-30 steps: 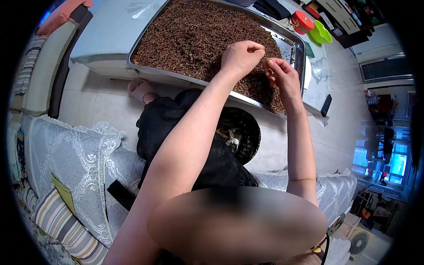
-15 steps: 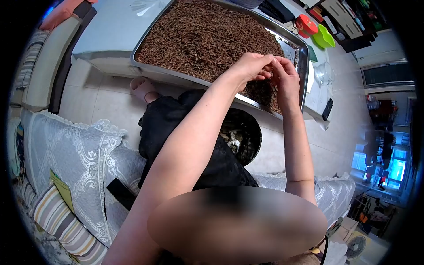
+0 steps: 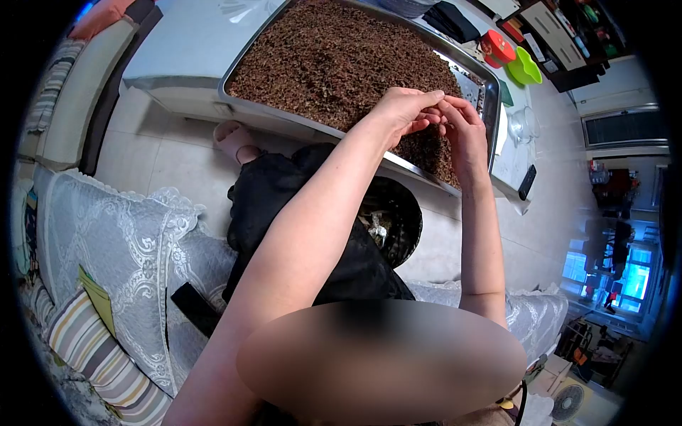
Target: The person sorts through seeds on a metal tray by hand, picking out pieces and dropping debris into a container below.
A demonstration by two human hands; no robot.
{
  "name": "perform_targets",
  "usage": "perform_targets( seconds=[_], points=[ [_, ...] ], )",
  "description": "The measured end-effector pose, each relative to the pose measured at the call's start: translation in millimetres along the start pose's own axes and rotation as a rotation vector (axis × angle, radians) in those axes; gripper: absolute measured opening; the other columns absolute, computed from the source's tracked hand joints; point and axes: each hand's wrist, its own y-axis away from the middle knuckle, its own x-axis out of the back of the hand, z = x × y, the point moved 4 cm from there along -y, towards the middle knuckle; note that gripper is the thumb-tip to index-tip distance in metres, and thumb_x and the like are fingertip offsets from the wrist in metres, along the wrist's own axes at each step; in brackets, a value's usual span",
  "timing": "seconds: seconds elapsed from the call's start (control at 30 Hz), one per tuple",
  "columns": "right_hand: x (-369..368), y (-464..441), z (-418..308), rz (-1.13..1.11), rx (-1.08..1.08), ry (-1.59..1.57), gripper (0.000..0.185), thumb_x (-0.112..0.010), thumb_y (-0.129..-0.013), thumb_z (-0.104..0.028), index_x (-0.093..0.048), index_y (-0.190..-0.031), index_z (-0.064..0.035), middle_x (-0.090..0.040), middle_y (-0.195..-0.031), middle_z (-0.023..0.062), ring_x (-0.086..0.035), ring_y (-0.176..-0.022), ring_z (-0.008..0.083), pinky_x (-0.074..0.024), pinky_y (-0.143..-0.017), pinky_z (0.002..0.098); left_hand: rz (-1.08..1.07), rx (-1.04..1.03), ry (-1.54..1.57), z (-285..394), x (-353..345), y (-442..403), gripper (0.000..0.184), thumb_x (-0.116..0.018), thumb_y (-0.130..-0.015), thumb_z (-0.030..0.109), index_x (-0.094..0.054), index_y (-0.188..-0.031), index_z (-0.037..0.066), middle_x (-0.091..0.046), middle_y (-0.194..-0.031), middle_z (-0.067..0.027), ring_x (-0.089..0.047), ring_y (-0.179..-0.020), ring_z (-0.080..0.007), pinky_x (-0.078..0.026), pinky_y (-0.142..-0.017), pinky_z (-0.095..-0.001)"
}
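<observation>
A large metal tray on the table holds a broad heap of small reddish-brown dried pieces. Over the heap's right part, my left hand and my right hand meet at the fingertips. Thumb and fingers of each hand are pinched together. Whatever lies between them is too small to make out. At the tray's right end a strip of bare metal shows beside the heap.
Below the table edge stands a black bin with scraps inside. A red container, a green bowl, a glass jar and a black remote are at the right. A lace-covered sofa lies left.
My hands, apart a second ago, have come together at the fingertips. My left hand has moved right and slightly down. The view has shifted slightly.
</observation>
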Motion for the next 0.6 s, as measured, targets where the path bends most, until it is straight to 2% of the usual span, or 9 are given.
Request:
perform_targets(
  seconds=[0.1, 0.2, 0.4, 0.5, 0.6],
  points=[
    [2.6, 3.1, -0.8, 0.003, 0.005, 0.032, 0.019, -0.069, -0.092, -0.015, -0.067, -0.106, -0.0022, -0.066, -0.088, 0.0018, -0.056, -0.071, 0.0064, -0.0443, -0.061, 0.0214, 0.007, 0.004, -0.044, 0.5, -0.3, 1.8, 0.023, -0.068, -0.094, 0.033, -0.067, -0.090, 0.010, -0.067, -0.078, 0.0032, -0.059, -0.066, -0.0016, -0.045, -0.057, -0.0136],
    [5.8, 3.6, 3.7, -0.002, -0.086, -0.068, 0.019, -0.068, -0.093, -0.014, -0.066, -0.108, -0.0022, -0.066, -0.087, 0.0019, -0.057, -0.072, 0.0070, -0.0457, -0.062, 0.0214, 0.032, 0.022, -0.097, 0.9, 1.2, 1.0, 0.023, -0.069, -0.093, 0.033, -0.067, -0.090, 0.011, -0.065, -0.076, 0.0048, -0.058, -0.065, -0.0011, -0.045, -0.055, -0.0139],
    [10.1, 2.7, 18.5, -0.076, -0.230, -0.394, 0.022, -0.065, -0.095, -0.020, -0.064, -0.109, -0.0022, -0.066, -0.087, 0.0002, -0.060, -0.074, 0.0078, -0.0486, -0.066, 0.0215, -0.102, 0.113, 0.047, -8.8, -4.2, -2.1, 0.024, -0.067, -0.095, 0.032, -0.065, -0.088, 0.010, -0.061, -0.073, 0.0062, -0.056, -0.063, -0.0011, -0.045, -0.052, -0.0138],
    [11.1, 0.1, 19.5, -0.086, -0.194, -0.329, 0.022, -0.061, -0.097, -0.021, -0.063, -0.108, -0.0025, -0.066, -0.089, -0.0002, -0.061, -0.075, 0.0075, -0.0486, -0.067, 0.0213, -0.100, 0.095, 0.062, -11.5, -5.5, -2.0, 0.024, -0.065, -0.096, 0.032, -0.064, -0.088, 0.009, -0.061, -0.074, 0.0056, -0.056, -0.063, -0.0013, -0.046, -0.052, -0.0138],
    [12.1, -2.1, 17.3, -0.057, -0.132, -0.137, 0.020, -0.059, -0.098, -0.020, -0.063, -0.107, -0.0026, -0.066, -0.091, 0.0009, -0.061, -0.075, 0.0081, -0.0491, -0.066, 0.0216, -0.070, 0.063, 0.035, -9.6, -3.2, -3.5, 0.019, -0.065, -0.096, 0.027, -0.063, -0.090, 0.009, -0.061, -0.074, 0.0050, -0.056, -0.063, -0.0021, -0.045, -0.052, -0.0145]
  ],
)
